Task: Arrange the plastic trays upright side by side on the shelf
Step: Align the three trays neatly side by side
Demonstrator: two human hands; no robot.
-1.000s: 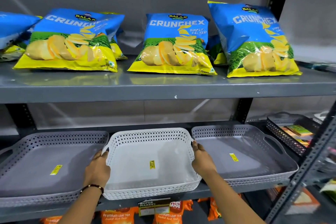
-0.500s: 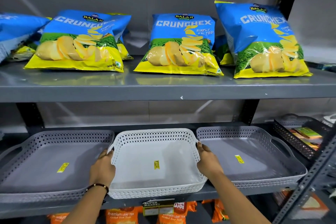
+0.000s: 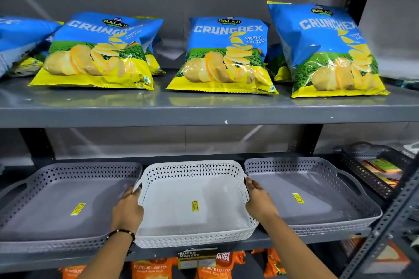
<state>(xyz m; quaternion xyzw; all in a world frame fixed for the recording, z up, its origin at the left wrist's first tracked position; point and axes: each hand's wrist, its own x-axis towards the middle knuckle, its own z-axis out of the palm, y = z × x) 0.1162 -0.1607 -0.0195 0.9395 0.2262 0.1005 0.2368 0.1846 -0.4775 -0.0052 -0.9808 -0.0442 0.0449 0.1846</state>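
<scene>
- White perforated plastic makes up the middle tray (image 3: 192,201), which lies flat on the lower shelf (image 3: 317,239) between 2 grey trays, its front edge overhanging the shelf lip.
- Left hand (image 3: 127,208) is wrapped on the tray's left handle side and right hand (image 3: 258,199) on the right handle side; the hands sit well apart, each closed on the rim.
- It looks light, thin-walled and fairly stiff, though the lattice sides may flex under a hard squeeze; the smooth plastic could slip, so the side handles seem the safest hold.
- Left grey tray (image 3: 56,206) and right grey tray (image 3: 317,197) lie touching or just beside the white one, leaving little room for fingers or for tipping it up.
- Upper shelf (image 3: 204,111), loaded with chip bags (image 3: 226,52), caps the headroom, so standing the tray on edge likely needs care.
- Dark basket (image 3: 371,170) sits further right, clear of the work.
</scene>
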